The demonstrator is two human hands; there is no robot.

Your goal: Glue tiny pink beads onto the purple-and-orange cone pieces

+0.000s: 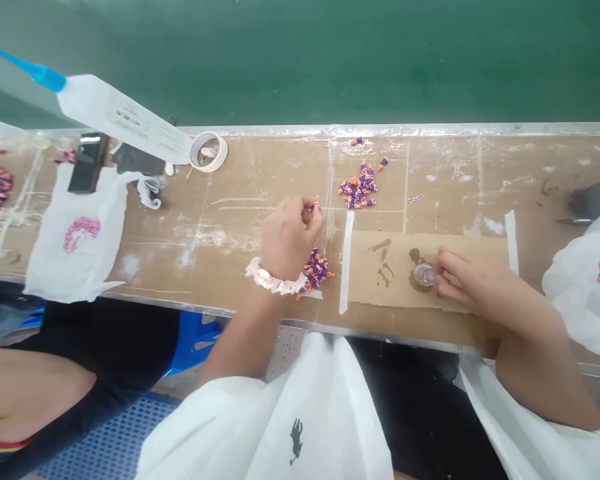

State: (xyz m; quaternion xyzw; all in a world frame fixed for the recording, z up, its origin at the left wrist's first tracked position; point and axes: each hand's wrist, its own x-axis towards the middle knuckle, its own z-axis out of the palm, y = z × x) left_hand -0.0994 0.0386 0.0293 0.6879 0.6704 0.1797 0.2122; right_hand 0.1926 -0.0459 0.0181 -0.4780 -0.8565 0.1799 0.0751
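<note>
My left hand, with a white scrunchie on its wrist, is raised over the table in a pinch. Between thumb and forefinger is a small figurine, of which only a pinkish-orange end shows. A pile of purple and orange figurines lies beside that wrist, and a second pile of figurines lies farther back. My right hand has its fingers closed at the right edge of a small clear round cup. Whatever those fingertips grip is hidden. The cup stands on a taped-down cardboard sheet with dark wet smears.
At the back left are a white bottle with a blue nozzle, a tape roll and a phone. White plastic bags lie left and right. Tiny pink-purple pieces lie behind the cardboard. Another person's leg is at lower left.
</note>
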